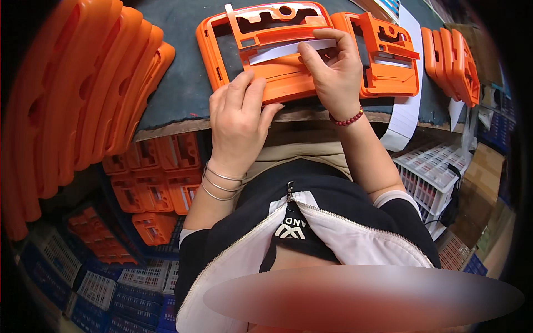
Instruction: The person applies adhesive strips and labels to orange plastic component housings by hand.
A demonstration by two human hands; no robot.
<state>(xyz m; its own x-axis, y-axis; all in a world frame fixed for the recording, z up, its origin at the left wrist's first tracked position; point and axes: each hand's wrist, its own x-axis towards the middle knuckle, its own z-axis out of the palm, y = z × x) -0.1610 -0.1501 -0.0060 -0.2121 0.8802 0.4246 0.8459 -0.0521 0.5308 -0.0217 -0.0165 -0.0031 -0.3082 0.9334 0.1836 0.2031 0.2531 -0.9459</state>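
An orange plastic frame with cut-outs and a raised crossbar lies on the dark table in front of me. Along its middle slot runs a white paper strip, slightly bowed. My right hand, wearing a red bead bracelet, has thumb and index finger pinched at the strip's right end. My left hand, with silver bangles, grips the frame's near left edge, fingers on top and thumb by the front rim. Just right stands a second, similar orange frame, also with a white strip in it.
Tall rows of orange frames stand at the left, and a smaller row at the right. A long white strip sheet hangs over the table edge. Below are a white crate, orange parts and blue crates.
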